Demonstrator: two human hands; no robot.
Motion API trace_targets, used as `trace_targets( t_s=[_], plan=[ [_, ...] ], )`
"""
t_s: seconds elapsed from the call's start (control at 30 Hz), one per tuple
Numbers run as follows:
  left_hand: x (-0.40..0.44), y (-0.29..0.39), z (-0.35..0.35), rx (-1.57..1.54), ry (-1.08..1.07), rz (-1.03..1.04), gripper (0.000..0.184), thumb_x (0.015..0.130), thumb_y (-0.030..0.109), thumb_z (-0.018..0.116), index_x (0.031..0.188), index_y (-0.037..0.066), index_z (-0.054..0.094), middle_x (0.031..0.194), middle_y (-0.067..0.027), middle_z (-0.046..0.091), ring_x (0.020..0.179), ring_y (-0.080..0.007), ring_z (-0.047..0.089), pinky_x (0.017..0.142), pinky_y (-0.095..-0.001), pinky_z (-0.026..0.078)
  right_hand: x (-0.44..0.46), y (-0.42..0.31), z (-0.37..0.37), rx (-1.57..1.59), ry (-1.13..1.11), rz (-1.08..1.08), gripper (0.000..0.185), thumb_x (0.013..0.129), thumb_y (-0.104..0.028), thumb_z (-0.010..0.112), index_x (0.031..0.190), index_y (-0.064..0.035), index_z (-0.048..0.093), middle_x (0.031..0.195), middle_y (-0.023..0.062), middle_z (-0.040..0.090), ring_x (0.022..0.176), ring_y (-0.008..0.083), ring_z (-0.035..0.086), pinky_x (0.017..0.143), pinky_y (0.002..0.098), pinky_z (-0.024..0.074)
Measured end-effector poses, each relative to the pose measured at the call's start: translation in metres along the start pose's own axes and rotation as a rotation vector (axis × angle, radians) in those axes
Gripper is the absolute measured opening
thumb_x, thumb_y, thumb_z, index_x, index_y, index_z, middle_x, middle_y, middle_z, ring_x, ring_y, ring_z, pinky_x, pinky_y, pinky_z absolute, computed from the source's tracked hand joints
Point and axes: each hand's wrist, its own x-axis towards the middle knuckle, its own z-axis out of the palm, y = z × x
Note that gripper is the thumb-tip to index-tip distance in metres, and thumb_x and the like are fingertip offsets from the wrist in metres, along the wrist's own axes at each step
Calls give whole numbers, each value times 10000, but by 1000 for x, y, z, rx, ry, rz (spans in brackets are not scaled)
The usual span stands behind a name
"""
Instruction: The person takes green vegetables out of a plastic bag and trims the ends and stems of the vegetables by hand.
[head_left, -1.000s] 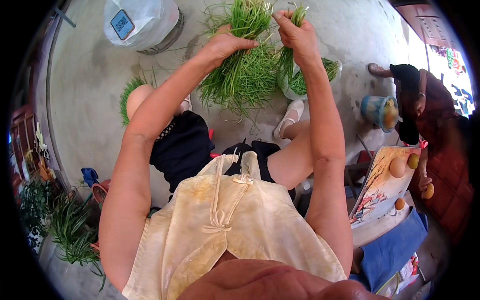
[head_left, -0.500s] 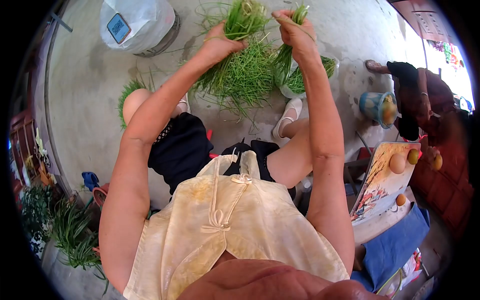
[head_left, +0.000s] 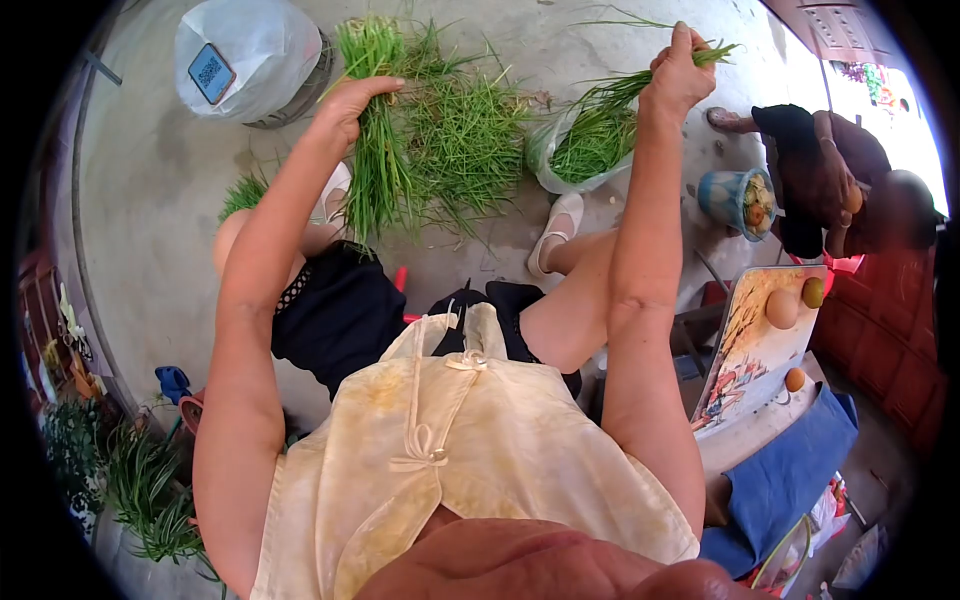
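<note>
My left hand (head_left: 352,102) is closed round a thick bundle of long green stalks (head_left: 376,170), which hangs beside a loose heap of greens (head_left: 465,140) on the floor. Up at the right, my right hand (head_left: 678,78) grips a thinner bunch of stalks (head_left: 622,92). Its leafy ends trail down to the left, over a clear plastic bag (head_left: 546,165) that holds more greens. The fingertips of my right hand point upward, away from the bag.
A phone (head_left: 212,73) lies on a white plastic-covered bucket (head_left: 262,30). At the right, another person (head_left: 850,160) bends beside a blue bin (head_left: 722,195). Nearer are a patterned board (head_left: 752,340) with round fruits and a blue cloth (head_left: 785,480). Potted plants (head_left: 145,480) stand lower left.
My left hand has moved left with its bundle, away from the heap. My right hand has swung right with its bunch, now stretched over the bag. The other person's hands have shifted upward.
</note>
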Motion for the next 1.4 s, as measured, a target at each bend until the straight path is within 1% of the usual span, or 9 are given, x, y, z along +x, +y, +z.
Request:
trace_targets(
  t_s=[0.13, 0.27, 0.4, 0.57, 0.67, 0.9, 1.07, 1.3, 1.4],
  plan=[
    [-3, 8, 4, -126, -27, 3, 204, 715, 152, 737, 852, 33, 644, 682, -29, 598, 582, -130, 561, 533, -292, 484, -8, 4, 3, -236, -239, 0, 187, 791, -130, 690, 891, 1, 602, 530, -31, 455, 408, 42, 380, 375, 184, 264],
    [-12, 20, 24, -223, -222, 0, 242, 765, 142, 695, 967, 16, 652, 686, -12, 602, 577, -104, 561, 546, -263, 488, -42, 2, 22, -198, -748, 305, 143, 829, -151, 661, 906, -35, 631, 540, -71, 437, 428, 18, 325, 398, 180, 209],
    [-24, 24, 49, -187, -375, 22, 262, 785, 138, 676, 1007, 2, 647, 712, 3, 616, 583, -74, 561, 558, -226, 483, -75, 6, 40, -196, -913, 446, 125, 848, -148, 639, 912, -43, 623, 550, -83, 421, 436, 4, 303, 401, 186, 185],
    [-20, 12, 62, -157, -369, 98, 224, 774, 119, 690, 964, 7, 651, 727, -3, 625, 581, -71, 557, 557, -228, 484, -94, 18, 50, -175, -881, 503, 118, 855, -147, 630, 908, -44, 609, 536, -80, 403, 433, 10, 287, 404, 193, 187],
    [-19, 12, 60, -185, -330, 93, 174, 734, 104, 724, 865, 16, 652, 687, -24, 613, 574, -99, 568, 534, -246, 488, -91, 27, 45, -161, -918, 535, 182, 798, -213, 692, 890, -68, 630, 599, -75, 483, 506, 13, 389, 451, 184, 283],
    [-19, 14, 59, -173, -275, 80, 159, 709, 98, 743, 808, 12, 653, 650, -41, 597, 557, -120, 574, 524, -259, 496, -101, 25, 43, -430, -974, 337, 211, 781, -242, 701, 819, -49, 625, 649, -54, 529, 602, 34, 451, 530, 213, 362],
    [-18, 14, 58, -151, -269, 115, 180, 732, 106, 716, 862, -11, 670, 758, -60, 654, 608, -105, 582, 558, -250, 509, -95, 19, 40, -546, -1005, 292, 222, 789, -260, 688, 827, -48, 632, 657, -44, 537, 599, 46, 466, 541, 212, 379],
    [-22, 18, 55, -122, -272, 135, 197, 760, 105, 689, 917, -13, 669, 791, -38, 658, 578, -60, 539, 581, -236, 517, -54, 42, 20, -625, -719, -37, 185, 819, -215, 671, 863, -36, 653, 662, -59, 530, 592, 26, 439, 535, 202, 381],
    [-19, 16, 54, -111, -283, 137, 207, 763, 110, 686, 927, -14, 665, 854, -53, 674, 586, -56, 541, 597, -227, 514, -68, 31, 21, -822, -924, -63, 211, 791, -263, 678, 865, -66, 662, 678, -38, 567, 606, 55, 484, 575, 244, 414]
  ],
)
